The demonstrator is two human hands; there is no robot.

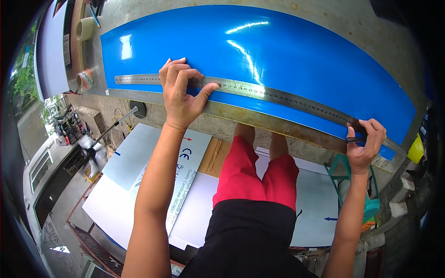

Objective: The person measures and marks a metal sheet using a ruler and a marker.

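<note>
A long steel ruler (250,89) lies lengthwise on a glossy blue sheet (185,41), close to its near edge. My left hand (181,95) is on the ruler left of its middle, with bent fingers and thumb pressed onto it. Near the ruler's right end, my right hand (366,144) is closed around a slim black tool (356,139). Its exact kind is mostly hidden by the fingers. The fingertips of that hand are at the ruler's near edge.
Tape rolls (85,80) and a pencil (94,16) lie at the left of the worktop. A metal bar (278,124) runs along its near edge. Below are composite panels (185,185), a fan (92,153) and a green stand (343,167). Something yellow (416,149) is at the right.
</note>
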